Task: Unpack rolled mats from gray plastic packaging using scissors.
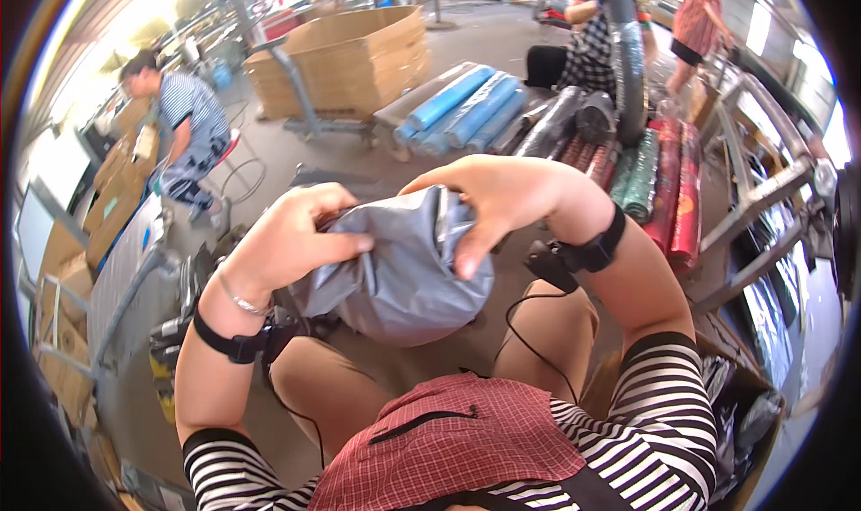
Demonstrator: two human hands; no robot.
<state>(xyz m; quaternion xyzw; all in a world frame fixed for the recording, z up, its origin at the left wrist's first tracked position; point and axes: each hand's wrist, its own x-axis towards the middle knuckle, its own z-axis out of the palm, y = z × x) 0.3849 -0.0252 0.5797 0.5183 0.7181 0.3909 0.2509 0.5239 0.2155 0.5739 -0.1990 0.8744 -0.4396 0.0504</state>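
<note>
A grey, rounded bundle of smooth, creased fabric or sheeting [404, 282] is held up in front of my knees. Its top is gathered, with folds and a shiny edge near the right side. My left hand [291, 242] grips its upper left, the thumb pressed on the front and the fingers curled behind. My right hand [511, 197] arches over the upper right, thumb against the front folds and fingertips at the gathered top. What lies inside the bundle is hidden.
Blue wrapped rolls [466, 107] lie ahead on a low stack, with red rolls [673, 188] and green ones further right. A large cardboard box [336, 62] stands behind. A metal frame [762, 183] rises at right. One co-worker [188, 116] sits at left; others are at the far right.
</note>
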